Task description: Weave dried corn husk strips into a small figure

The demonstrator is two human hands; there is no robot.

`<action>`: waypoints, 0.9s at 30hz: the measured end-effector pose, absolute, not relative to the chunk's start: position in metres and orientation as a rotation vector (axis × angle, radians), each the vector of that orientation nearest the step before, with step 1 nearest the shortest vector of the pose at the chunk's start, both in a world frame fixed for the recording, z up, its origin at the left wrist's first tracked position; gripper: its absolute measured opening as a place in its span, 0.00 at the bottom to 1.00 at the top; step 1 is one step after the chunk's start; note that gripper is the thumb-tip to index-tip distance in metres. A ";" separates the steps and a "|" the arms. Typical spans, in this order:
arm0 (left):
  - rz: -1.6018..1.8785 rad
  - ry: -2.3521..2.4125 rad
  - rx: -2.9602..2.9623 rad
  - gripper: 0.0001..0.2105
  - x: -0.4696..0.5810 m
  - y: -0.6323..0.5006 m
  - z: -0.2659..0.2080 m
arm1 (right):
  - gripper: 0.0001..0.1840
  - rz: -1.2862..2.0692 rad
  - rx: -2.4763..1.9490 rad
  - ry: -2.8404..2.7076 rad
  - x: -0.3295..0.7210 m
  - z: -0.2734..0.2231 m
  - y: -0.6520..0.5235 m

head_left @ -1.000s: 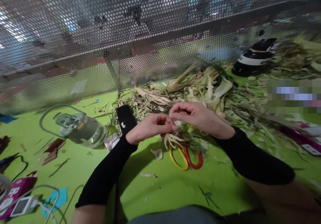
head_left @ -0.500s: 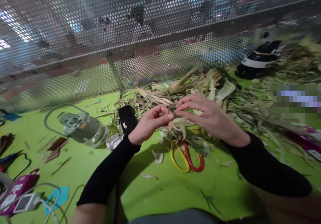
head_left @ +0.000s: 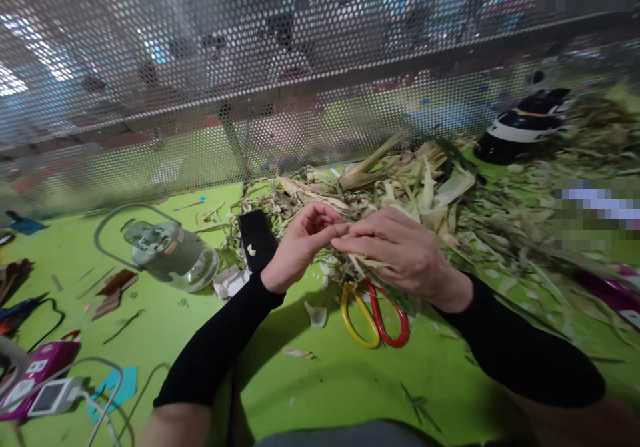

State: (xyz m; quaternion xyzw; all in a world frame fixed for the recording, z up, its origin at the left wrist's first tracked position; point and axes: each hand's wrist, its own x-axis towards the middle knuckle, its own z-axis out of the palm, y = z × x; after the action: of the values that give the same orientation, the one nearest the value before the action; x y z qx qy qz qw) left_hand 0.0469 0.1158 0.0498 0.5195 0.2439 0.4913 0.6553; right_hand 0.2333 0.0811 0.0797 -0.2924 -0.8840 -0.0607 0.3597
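My left hand (head_left: 304, 239) is closed in a pinch, thumb against forefinger, over the middle of the table. Meeting it fingertip to fingertip is my right hand (head_left: 405, 250), closed too, palm down. A pale strip of dried corn husk (head_left: 369, 262) shows under the right fingers; the pinched end between both hands is mostly hidden. Just below lie scissors with one yellow and one red handle (head_left: 389, 320), their blades covered by husk scraps. A heap of dried husks and stalks (head_left: 363, 175) spreads behind my hands.
A black phone (head_left: 257, 233) lies left of my hands, beside a crumpled white tissue (head_left: 231, 281) and a green-lidded bottle (head_left: 173, 250). A perforated metal screen (head_left: 240, 100) borders the back. Far left are a magenta power strip (head_left: 43, 370) and cables; back right, a black-and-white device (head_left: 520, 127).
My right hand has moved slightly down and turned more palm-down, covering the husk that showed below the fingers. The left hand keeps its pinch. The view has shifted a little.
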 end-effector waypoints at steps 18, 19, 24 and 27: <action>1.438 0.498 1.648 0.09 0.046 0.109 0.038 | 0.14 0.482 -1.134 -1.935 0.232 0.085 0.084; 1.434 0.534 1.679 0.09 0.046 0.109 0.037 | 0.14 0.524 -1.139 -1.931 0.231 0.084 0.086; 1.478 0.638 1.801 0.07 0.046 0.109 0.038 | 0.15 0.600 -1.158 -1.848 0.233 0.082 0.086; 1.492 0.651 1.807 0.07 0.046 0.109 0.038 | 0.14 0.740 -1.185 -1.765 0.236 0.081 0.085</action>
State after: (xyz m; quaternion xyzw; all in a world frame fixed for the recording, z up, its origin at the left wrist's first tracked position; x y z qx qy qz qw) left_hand 0.0455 0.1091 0.0378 0.6967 0.2509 0.5752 0.3475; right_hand 0.2359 0.0853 0.0806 -0.4750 -0.7076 0.2967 0.4309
